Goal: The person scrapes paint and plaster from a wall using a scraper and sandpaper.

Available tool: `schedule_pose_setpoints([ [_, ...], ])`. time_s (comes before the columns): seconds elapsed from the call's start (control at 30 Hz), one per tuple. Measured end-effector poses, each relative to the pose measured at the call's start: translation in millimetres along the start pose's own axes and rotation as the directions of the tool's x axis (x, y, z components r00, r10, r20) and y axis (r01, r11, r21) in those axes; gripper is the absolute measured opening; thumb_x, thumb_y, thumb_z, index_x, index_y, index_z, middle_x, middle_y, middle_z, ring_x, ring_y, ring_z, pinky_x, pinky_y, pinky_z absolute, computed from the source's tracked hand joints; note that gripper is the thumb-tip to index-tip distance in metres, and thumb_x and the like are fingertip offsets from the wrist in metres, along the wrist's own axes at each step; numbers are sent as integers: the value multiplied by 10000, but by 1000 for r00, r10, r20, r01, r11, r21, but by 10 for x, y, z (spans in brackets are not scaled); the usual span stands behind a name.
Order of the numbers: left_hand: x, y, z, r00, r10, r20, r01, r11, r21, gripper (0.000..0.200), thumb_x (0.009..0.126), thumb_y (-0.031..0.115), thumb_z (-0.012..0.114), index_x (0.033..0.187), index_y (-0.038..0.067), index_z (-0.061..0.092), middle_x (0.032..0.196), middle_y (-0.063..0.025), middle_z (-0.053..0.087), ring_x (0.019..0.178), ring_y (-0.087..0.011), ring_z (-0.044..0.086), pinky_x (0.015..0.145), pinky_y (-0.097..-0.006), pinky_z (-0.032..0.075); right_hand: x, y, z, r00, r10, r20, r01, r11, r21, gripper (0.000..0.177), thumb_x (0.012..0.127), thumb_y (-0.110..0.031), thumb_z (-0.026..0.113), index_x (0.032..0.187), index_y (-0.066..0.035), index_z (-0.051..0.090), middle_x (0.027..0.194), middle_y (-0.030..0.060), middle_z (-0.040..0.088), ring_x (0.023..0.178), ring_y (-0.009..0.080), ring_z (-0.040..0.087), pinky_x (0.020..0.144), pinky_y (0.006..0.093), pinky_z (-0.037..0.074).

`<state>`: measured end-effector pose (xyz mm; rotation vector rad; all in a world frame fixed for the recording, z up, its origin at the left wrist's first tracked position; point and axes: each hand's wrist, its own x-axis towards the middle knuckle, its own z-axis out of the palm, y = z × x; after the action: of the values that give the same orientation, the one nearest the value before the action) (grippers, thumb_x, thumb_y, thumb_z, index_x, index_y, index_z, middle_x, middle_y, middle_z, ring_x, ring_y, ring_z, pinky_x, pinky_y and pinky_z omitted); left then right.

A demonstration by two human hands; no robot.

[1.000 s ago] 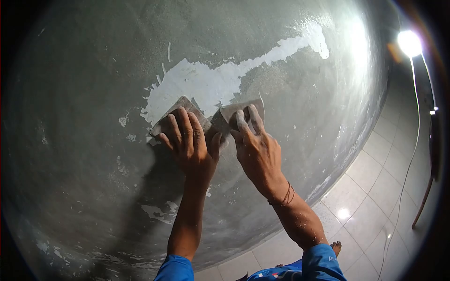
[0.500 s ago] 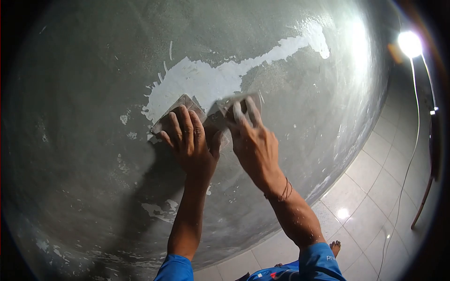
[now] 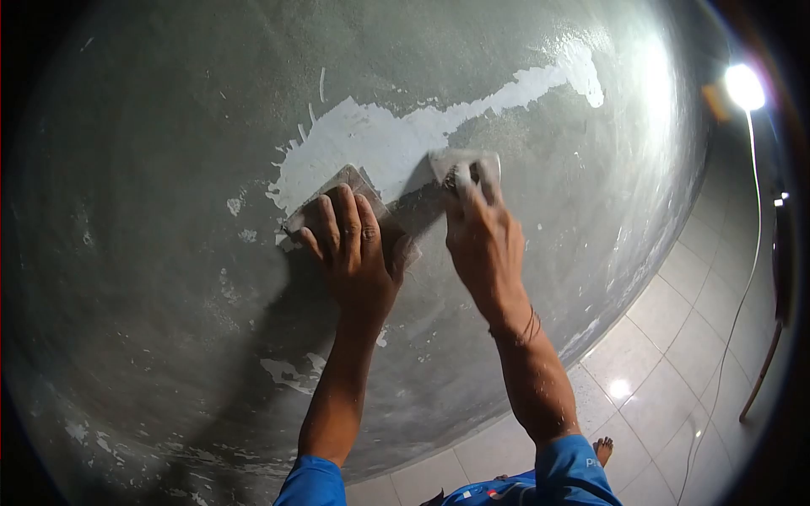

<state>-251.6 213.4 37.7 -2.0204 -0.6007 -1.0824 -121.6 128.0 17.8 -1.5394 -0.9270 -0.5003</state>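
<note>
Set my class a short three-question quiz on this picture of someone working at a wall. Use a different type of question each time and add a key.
1. True or false: the left hand and the right hand each press a flat blade to the grey wall.
2. Where does the big white filler patch lie?
A. above the left blade, running up to the right
B. below both hands
C. far to the left of both hands
3. Which is higher in the picture, the left blade or the right blade?
Key: 1 true; 2 A; 3 the right blade.
</note>
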Motion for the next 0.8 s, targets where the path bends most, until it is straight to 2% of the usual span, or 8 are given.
schedule_pose_setpoints([
  [0.03, -1, 10, 4, 1000, 0, 6, 0, 1000, -2, 662, 872, 440, 523, 1330, -25, 411, 1435, -186, 337, 1357, -387, 235, 1072, -604, 63, 72, -29, -25, 999, 49, -10, -49, 999, 10, 292, 817, -68, 601, 1107, -97, 586, 1227, 152, 530, 773, 353, 645, 588, 391, 532],
  [0.2, 3, 25, 31, 1000, -11, -15, 11, 1000, 14, 642, 880, 443, 512, 1307, -30, 439, 1430, -188, 343, 1352, -394, 243, 1075, -602, 50, -15, 96, 29, 996, 33, -78, -35, 999, -23, 287, 813, -89, 617, 1100, -81, 593, 1178, 156, 562, 799, 363, 644, 608, 400, 533],
  [0.3, 7, 27, 40, 1000, -8, -24, 9, 1000, 27, 657, 876, 459, 509, 1306, -32, 438, 1430, -191, 342, 1351, -399, 243, 1076, -602, 42, 56, 109, -4, 1000, 7, -14, -7, 1000, 22, 425, 825, -120, 564, 1237, -59, 479, 1292, 207, 487, 731, 388, 654, 563, 418, 533],
  [0.37, -12, 2, 85, 1000, 15, -25, -14, 999, 49, 693, 883, 492, 482, 1323, -39, 412, 1443, -193, 311, 1356, -406, 220, 1074, -606, 46, -78, 172, 56, 1000, 2, -6, -2, 997, -71, 414, 820, -123, 567, 1221, -62, 488, 1281, 219, 491, 732, 391, 653, 554, 428, 530],
  [0.4, -26, -21, 90, 999, 31, -12, -30, 996, 86, 729, 890, 524, 454, 1340, -47, 386, 1457, -196, 280, 1361, -413, 196, 1072, -610, 50, 33, 175, 76, 995, -29, -97, 30, 1000, 6, 390, 821, -112, 559, 1201, -55, 493, 1263, 239, 493, 727, 399, 647, 546, 436, 529],
  [0.5, -11, 5, 26, 1000, 5, 29, -6, 999, 39, 728, 889, 523, 460, 1340, -45, 388, 1456, -199, 282, 1364, -416, 189, 1067, -616, 51, 153, 166, -59, 999, -32, -31, 33, 998, 44, 364, 832, -110, 547, 1186, -47, 493, 1248, 239, 500, 703, 404, 640, 526, 429, 525],
  [0.67, -39, -1, 48, 1000, 22, 5, -23, 999, 43, 740, 886, 527, 468, 1352, -39, 368, 1455, -200, 284, 1362, -423, 191, 1062, -623, 46, 67, 177, 8, 998, 7, -62, -4, 999, 49, 339, 853, -114, 527, 1183, -46, 487, 1226, 212, 517, 727, 410, 639, 531, 445, 521],
  [0.8, -31, -21, 91, 999, 37, -33, -35, 998, 47, 746, 885, 537, 462, 1369, -16, 339, 1455, -199, 283, 1358, -420, 201, 1065, -617, 42, -86, 272, 73, 991, -67, -116, 64, 997, -33, 246, 853, -83, 510, 1092, -28, 536, 1122, 203, 563, 712, 403, 638, 545, 442, 525],
])
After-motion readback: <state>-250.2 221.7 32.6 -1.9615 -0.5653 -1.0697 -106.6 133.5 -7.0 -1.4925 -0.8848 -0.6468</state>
